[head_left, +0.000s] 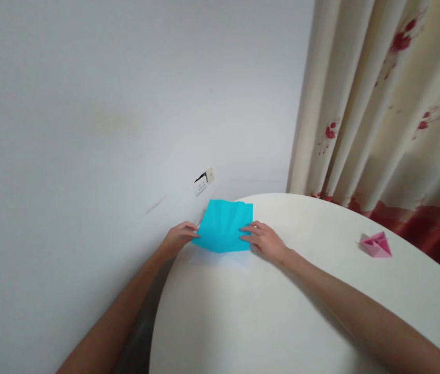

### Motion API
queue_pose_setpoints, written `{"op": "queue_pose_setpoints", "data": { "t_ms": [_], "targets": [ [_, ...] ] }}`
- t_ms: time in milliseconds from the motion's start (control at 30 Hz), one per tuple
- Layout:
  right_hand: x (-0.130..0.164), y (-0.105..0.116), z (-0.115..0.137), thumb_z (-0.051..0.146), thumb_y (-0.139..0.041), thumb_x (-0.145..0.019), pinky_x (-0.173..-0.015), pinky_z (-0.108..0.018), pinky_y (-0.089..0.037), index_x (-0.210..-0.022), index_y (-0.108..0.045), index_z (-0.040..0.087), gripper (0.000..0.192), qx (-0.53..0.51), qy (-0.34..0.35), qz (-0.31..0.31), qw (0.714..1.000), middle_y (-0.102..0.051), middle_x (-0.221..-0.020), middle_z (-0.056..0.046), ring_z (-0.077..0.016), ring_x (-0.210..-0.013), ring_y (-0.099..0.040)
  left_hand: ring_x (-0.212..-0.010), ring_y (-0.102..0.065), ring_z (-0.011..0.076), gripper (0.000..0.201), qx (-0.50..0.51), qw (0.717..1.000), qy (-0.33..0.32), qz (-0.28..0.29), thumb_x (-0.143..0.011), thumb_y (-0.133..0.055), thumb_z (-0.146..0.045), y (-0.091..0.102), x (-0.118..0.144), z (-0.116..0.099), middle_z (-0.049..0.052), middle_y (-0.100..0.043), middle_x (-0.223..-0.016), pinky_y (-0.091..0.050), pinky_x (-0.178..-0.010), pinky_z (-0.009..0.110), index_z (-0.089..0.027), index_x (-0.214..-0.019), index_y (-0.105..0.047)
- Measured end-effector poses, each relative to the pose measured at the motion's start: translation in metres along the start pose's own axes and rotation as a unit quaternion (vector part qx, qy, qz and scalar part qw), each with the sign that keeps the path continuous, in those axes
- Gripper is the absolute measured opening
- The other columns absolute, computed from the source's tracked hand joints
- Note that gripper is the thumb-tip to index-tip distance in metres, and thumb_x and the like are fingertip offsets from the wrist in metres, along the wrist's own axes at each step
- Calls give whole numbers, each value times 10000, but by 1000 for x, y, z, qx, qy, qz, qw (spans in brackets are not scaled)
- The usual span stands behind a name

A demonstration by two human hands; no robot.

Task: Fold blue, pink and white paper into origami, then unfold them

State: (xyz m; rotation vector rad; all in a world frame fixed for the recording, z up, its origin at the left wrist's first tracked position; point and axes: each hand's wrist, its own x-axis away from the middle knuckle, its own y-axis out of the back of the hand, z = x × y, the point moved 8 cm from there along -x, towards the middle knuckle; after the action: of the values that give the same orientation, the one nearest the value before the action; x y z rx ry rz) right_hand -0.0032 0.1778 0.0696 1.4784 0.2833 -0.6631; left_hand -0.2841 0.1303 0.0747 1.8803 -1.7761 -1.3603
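A bright blue sheet of origami paper, marked with fan-like creases, is held between my hands over the far left part of the table. My left hand pinches its left corner, thumb and fingers closed on the edge. At the right edge, my right hand grips the sheet with its fingers lying over the top face; the thumb is hidden. The paper bows a little, and its near edge appears slightly raised above the tabletop, with a faint bluish tint below it.
The round white table stands against a pale wall. A folded pink paper piece rests on the right side. A wall socket with a damaged plate sits behind the blue sheet. A cream-and-red curtain hangs at right.
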Motion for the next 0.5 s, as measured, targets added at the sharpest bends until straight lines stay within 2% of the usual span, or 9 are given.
{"op": "queue_pose_setpoints", "data": {
  "t_ms": [67,133,233,333,400,433,500],
  "targets": [
    [4,-20,6,159,-484,-929,-953,-424,-446,-1196,-690,241,347,0,12,41,999,-617,-1344,-61,-261,-1194,-492,-792,-619,154,285,-4,999,8,31,-886,-589,-432,-8,20,17,64,-647,-858,-505,-732,283,-237,-825,-788],
    [7,-29,9,175,-462,-948,-955,-418,-440,-1190,-691,254,342,-2,7,61,998,-611,-1354,-51,-257,-1208,-488,-803,-620,150,258,-28,996,20,78,-906,-558,-365,-12,32,23,54,-652,-881,-501,-728,273,-257,-859,-787],
    [10,-30,9,177,-457,-951,-980,-416,-424,-1181,-695,256,340,-9,-1,65,998,-597,-1374,-43,-255,-1226,-484,-923,-643,167,331,-60,989,5,138,-953,-448,-275,-12,26,8,52,-692,-995,-504,-844,306,-268,-924,-777],
    [9,-29,11,165,-467,-937,-996,-416,-416,-1187,-693,252,348,-13,5,70,997,-586,-1389,-41,-258,-1231,-484,-1009,-638,190,388,-112,993,2,41,-987,-357,-282,-7,-8,-24,72,-708,-1065,-483,-958,352,-217,-1026,-737],
    [10,-28,15,171,-471,-933,-996,-423,-417,-1184,-694,248,345,-12,7,74,997,-585,-1390,-46,-263,-1227,-491,-1095,-612,211,414,-181,982,21,38,-994,-314,-284,-29,-28,-43,74,-696,-1145,-437,-1042,399,-207,-1091,-710],
    [10,-27,18,176,-470,-934,-994,-427,-418,-1181,-696,245,342,-11,7,76,997,-585,-1389,-51,-265,-1226,-494,-1170,-582,224,430,-207,976,29,61,-999,-296,-283,-47,-35,-50,92,-665,-1234,-403,-1082,415,-186,-1177,-676],
    [14,-23,26,182,-465,-935,-996,-433,-415,-1164,-704,246,337,-15,12,84,996,-585,-1390,-55,-268,-1237,-493,-1352,-444,288,467,-252,954,71,144,-996,-336,-344,-91,-35,-54,138,-520,-1437,-324,-1136,487,-154,-1369,-544]
  ]
}}
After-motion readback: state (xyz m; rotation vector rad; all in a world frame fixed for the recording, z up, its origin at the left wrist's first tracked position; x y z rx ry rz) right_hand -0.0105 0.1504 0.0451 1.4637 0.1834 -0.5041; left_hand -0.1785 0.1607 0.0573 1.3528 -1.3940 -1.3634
